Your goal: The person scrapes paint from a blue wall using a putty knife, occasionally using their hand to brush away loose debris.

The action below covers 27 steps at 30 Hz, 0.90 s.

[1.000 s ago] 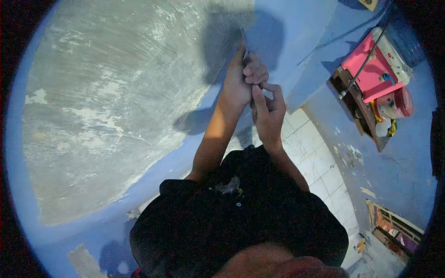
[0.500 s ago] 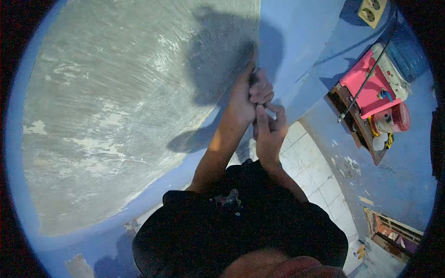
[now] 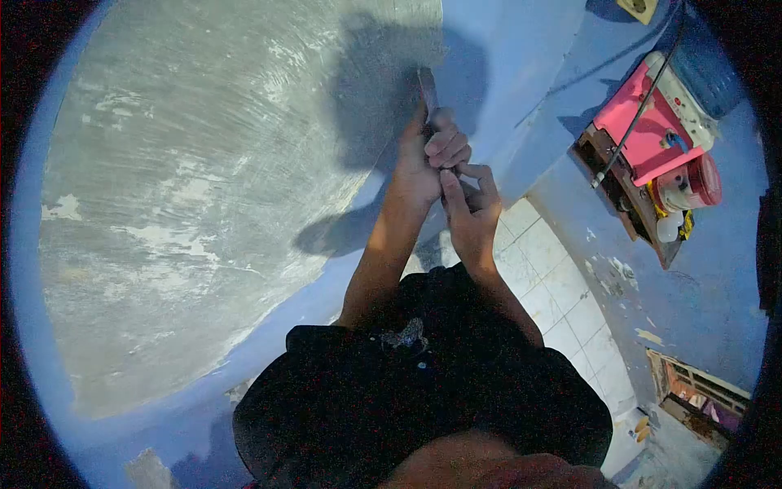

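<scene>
My left hand (image 3: 432, 159) has its fingers wrapped round a narrow, flat tool (image 3: 428, 88), whose end sticks up past the fingers in front of the wall. Just below and to the right, my right hand (image 3: 472, 208) is closed, its thumb and curled fingers against the lower side of my left hand. What it pinches is hidden. Behind the hands, a rough grey plastered patch (image 3: 204, 187) meets the blue painted wall (image 3: 497, 106). Dark shadows of head and hands fall across both.
On the right wall a wooden shelf (image 3: 607, 175) bears a pink and white container (image 3: 627, 114), a red-lidded tub (image 3: 688, 183) and a blue bottle (image 3: 705, 73). A thin cable crosses them. White floor tiles (image 3: 538, 277) lie below; an opening (image 3: 700, 395) is at lower right.
Both hands have moved slightly up and left in the view. More of the flat tool now shows above my left hand. The shelf and socket sit a little higher in the view.
</scene>
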Motion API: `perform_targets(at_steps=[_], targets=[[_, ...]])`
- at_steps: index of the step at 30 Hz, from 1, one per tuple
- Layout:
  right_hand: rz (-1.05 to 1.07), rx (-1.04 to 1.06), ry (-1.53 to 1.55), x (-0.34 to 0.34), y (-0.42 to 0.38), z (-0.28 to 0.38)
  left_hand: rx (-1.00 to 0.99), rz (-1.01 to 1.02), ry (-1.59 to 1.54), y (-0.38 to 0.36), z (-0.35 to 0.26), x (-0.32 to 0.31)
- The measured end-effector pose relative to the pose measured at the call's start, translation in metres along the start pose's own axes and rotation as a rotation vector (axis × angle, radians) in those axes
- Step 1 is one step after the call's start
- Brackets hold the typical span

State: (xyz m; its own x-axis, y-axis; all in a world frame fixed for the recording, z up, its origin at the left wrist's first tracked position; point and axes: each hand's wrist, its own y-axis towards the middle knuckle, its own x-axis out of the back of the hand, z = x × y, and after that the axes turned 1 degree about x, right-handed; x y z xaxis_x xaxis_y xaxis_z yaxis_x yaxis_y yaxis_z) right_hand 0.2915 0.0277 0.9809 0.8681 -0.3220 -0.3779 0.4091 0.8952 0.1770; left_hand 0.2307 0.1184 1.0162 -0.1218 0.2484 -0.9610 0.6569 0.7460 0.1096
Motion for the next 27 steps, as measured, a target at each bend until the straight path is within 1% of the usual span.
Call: perform_targets(at_steps=[1,4,7,10,13,16,19,22,25,27], targets=[[0.010,0.013,-0.012,0.000,-0.003,-0.001,-0.003,0.027,-0.012,-0.004,0.000,0.003],[0.040,0.029,-0.045,-0.001,-0.009,0.001,-0.060,-0.036,0.053,-0.012,0.002,-0.002],[0.047,0.039,-0.069,0.001,-0.011,-0.002,-0.044,0.022,0.009,-0.013,0.002,0.003],[0.044,-0.001,-0.029,-0.001,-0.012,0.001,-0.031,0.016,0.052,-0.012,0.000,0.005],[0.022,-0.025,-0.021,-0.003,-0.014,0.000,-0.041,-0.070,0.027,-0.013,0.001,-0.003],[0.001,-0.098,0.078,-0.011,-0.018,0.007,-0.030,-0.133,0.078,-0.015,-0.003,-0.007],[-0.003,-0.073,0.019,-0.011,-0.020,0.005,-0.049,-0.232,0.145,-0.017,-0.003,-0.020],[-0.011,-0.123,0.082,-0.014,-0.021,0.012,-0.043,-0.238,0.127,-0.017,-0.002,-0.022],[-0.021,-0.142,0.116,-0.015,-0.021,0.011,-0.068,-0.315,0.178,-0.016,-0.003,-0.024],[-0.016,-0.143,0.132,-0.014,-0.021,0.015,-0.061,-0.302,0.181,-0.015,-0.002,-0.024]])
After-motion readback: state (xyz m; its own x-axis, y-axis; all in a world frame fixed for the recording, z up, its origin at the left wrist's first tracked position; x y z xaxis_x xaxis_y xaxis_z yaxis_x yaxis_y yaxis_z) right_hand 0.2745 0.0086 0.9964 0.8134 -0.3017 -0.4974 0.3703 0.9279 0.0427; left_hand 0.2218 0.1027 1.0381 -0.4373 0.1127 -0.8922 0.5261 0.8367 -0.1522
